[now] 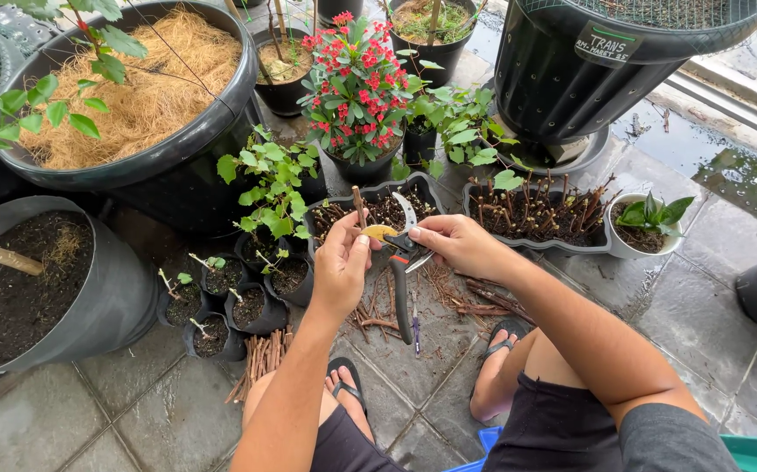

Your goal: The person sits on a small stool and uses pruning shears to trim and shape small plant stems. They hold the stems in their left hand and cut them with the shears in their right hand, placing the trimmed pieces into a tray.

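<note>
Two bare hands meet over a low black tray (321,210) of dark soil stuck with short woody cuttings. Your left hand (341,267) pinches a thin brown stick (359,208) upright between thumb and fingers, beside a small yellowish disc (379,232) whose make you cannot tell. Your right hand (455,245) is closed around the pruners (402,262), curved steel blade up by the stick, dark handles with a red catch hanging down towards the floor.

Below the hands, trimmed twigs (378,310) lie scattered on wet grey stone tiles (169,411), with a neat bundle of cut sticks (260,358) just left of your left knee. Your feet sit in black sandals (350,376) on either side of the litter.

A second long tray (535,240), bristling with reddish stubs, stands to the right of the first, touching a small white pot (627,247) with a green rosette. To the left cluster several little black pots (221,310) of moist soil with tiny sprouts, and a soft grey grow bag (107,306). Behind the trays, a red-flowered thorny plant (356,83) rises in a black pot, flanked by a broad tub of dry straw (147,87) and a ribbed, perforated black bin (570,79).
</note>
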